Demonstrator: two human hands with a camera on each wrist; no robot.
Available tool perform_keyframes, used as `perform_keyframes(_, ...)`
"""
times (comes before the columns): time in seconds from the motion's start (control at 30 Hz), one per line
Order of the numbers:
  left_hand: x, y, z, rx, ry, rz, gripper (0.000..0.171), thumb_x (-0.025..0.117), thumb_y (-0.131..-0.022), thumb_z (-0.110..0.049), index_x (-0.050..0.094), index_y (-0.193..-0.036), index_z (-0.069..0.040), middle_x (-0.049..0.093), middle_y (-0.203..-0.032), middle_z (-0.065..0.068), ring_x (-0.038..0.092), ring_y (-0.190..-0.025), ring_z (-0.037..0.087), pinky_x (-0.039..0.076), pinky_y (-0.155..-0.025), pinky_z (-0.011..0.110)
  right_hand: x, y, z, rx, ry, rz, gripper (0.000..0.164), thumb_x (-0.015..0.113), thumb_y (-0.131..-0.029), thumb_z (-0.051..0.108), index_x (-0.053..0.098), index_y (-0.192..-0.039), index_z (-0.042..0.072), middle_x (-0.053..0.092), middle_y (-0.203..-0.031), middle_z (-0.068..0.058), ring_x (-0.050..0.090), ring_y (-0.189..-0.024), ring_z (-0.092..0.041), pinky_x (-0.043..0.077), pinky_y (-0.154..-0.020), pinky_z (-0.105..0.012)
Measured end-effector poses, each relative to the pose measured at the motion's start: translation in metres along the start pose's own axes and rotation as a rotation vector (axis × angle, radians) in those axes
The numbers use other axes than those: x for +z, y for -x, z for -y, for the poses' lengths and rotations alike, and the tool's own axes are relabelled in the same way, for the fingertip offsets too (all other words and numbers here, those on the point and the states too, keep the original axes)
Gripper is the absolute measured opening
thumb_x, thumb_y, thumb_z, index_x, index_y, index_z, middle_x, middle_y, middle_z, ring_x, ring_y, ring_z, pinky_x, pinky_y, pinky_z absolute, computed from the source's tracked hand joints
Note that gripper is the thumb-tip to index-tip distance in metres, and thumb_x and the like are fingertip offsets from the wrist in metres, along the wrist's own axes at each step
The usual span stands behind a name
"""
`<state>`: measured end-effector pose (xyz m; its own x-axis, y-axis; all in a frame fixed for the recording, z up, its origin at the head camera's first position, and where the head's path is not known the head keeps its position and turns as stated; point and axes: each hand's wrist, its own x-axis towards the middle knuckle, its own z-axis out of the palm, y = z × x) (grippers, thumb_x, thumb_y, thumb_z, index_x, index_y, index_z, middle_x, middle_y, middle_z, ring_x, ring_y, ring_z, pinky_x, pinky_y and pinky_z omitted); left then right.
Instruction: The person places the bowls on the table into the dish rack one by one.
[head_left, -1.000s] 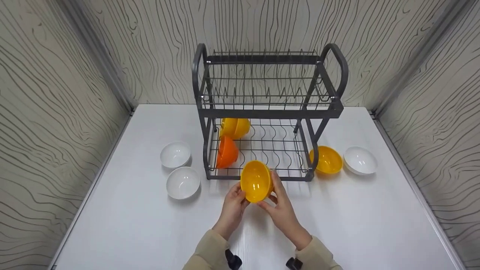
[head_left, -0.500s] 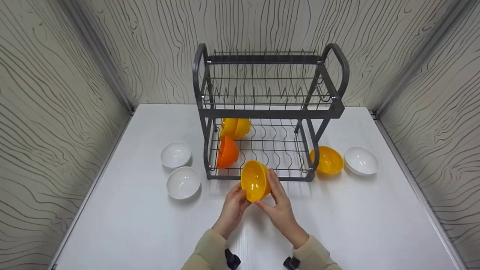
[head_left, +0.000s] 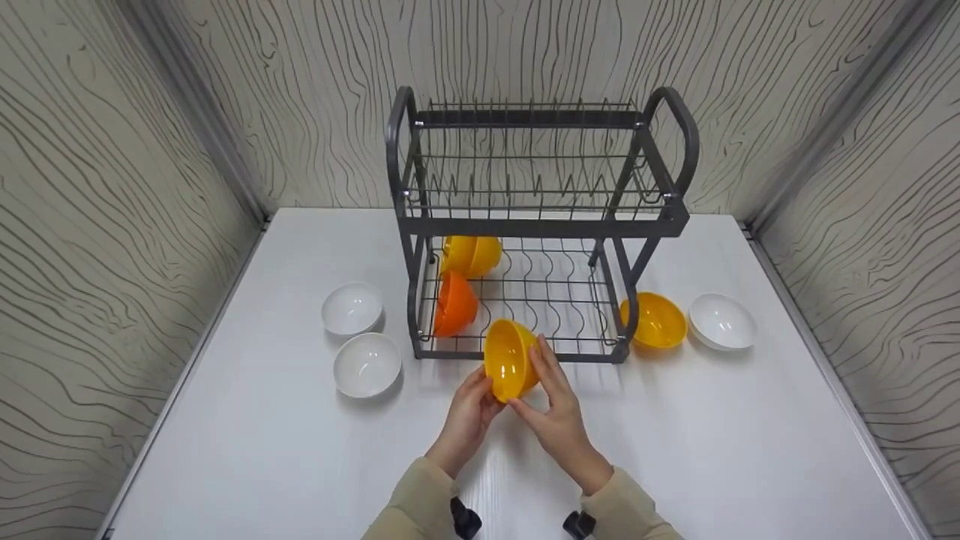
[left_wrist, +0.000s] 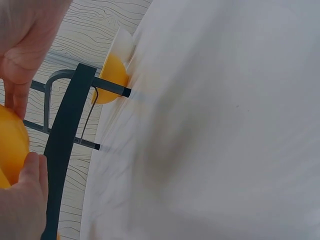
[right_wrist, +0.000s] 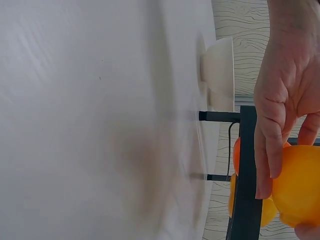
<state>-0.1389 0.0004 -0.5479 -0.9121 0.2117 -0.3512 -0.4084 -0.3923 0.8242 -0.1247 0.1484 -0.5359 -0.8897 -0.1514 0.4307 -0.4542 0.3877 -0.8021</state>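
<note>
A yellow bowl [head_left: 508, 364] is held up in front of the dish rack [head_left: 525, 226], tilted on its side with its opening toward the left and toward me. My left hand [head_left: 466, 412] pinches its lower left rim. The right hand [head_left: 556, 420] grips it from the other side, thumb at the bottom rim and fingers along the outer wall. The left wrist view has part of the yellow bowl [left_wrist: 11, 145] between the hands. Its rounded outside shows in the right wrist view. On the rack's lower tier, an orange bowl [head_left: 456, 306] and yellow bowls [head_left: 480, 257] stand on edge at the left.
Two white bowls [head_left: 351, 309] sit on the white table [head_left: 247, 442] left of the rack. At its right are another yellow bowl [head_left: 656, 321] and a white bowl [head_left: 721, 322]. The upper tier, with wire dividers, overhangs the lower one. Patterned walls enclose the table.
The held bowl has turned, its opening now facing more to the left. My right fingers have shifted along its outer side. The left hand has barely moved.
</note>
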Motion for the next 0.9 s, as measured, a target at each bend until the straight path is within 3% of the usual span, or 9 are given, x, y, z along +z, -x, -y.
perform_keyframes(0.23,-0.002,0.0,-0.001,0.022,-0.097,-0.027,0.052,0.041,-0.098,-0.033,0.03,-0.144,-0.01,0.043,-0.142,0.01,0.057,-0.115,0.016,0.044,-0.1,0.027,-0.001,-0.005,0.0,-0.073,0.056,-0.037,0.079,0.074,-0.075,0.006,0.035,-0.143,0.014,0.025,-0.151,-0.015,0.019,-0.137,0.007,0.028,-0.104,-0.011)
perform_keyframes(0.33,-0.004,-0.001,-0.002,0.068,-0.218,-0.06,0.052,0.041,-0.098,-0.033,0.031,-0.143,-0.01,0.044,-0.142,0.01,0.055,-0.117,0.018,0.044,-0.101,0.029,-0.001,-0.008,-0.002,-0.13,0.094,-0.053,0.079,0.075,-0.074,0.007,0.036,-0.142,0.012,0.026,-0.15,-0.017,0.023,-0.139,0.0,0.029,-0.105,-0.012)
perform_keyframes(0.47,-0.01,-0.003,-0.004,0.193,-0.422,-0.156,0.047,0.042,-0.098,-0.029,0.036,-0.14,-0.01,0.047,-0.14,0.008,0.049,-0.125,0.023,0.041,-0.105,0.036,-0.002,-0.011,-0.004,-0.194,0.133,-0.07,0.08,0.076,-0.073,0.005,0.037,-0.142,0.011,0.026,-0.15,-0.018,0.026,-0.139,-0.008,0.03,-0.106,-0.011)
perform_keyframes(0.57,-0.017,-0.006,-0.008,0.336,-0.613,-0.24,0.04,0.044,-0.097,-0.02,0.043,-0.136,-0.01,0.05,-0.137,0.007,0.046,-0.127,0.024,0.038,-0.107,0.041,-0.002,-0.013,-0.005,-0.227,0.165,-0.089,0.08,0.077,-0.071,0.004,0.038,-0.141,0.011,0.028,-0.148,-0.02,0.027,-0.138,-0.009,0.03,-0.106,-0.011)
perform_keyframes(0.77,-0.04,-0.02,-0.021,0.653,-1.155,-0.362,0.033,0.051,-0.09,-0.008,0.06,-0.122,-0.011,0.061,-0.123,0.005,0.052,-0.119,0.024,0.038,-0.106,0.043,-0.002,-0.017,-0.005,-0.265,0.207,-0.115,0.079,0.078,-0.069,0.004,0.041,-0.139,0.008,0.03,-0.146,-0.023,0.031,-0.137,-0.017,0.031,-0.106,-0.013)
perform_keyframes(0.9,-0.056,-0.03,-0.022,0.747,-1.431,-0.351,0.03,0.057,-0.086,-0.008,0.065,-0.115,-0.011,0.065,-0.116,0.003,0.056,-0.113,0.023,0.038,-0.105,0.046,-0.002,-0.017,-0.005,-0.248,0.203,-0.109,0.079,0.077,-0.071,0.005,0.039,-0.14,0.01,0.028,-0.149,-0.019,0.03,-0.137,-0.014,0.03,-0.106,-0.011)
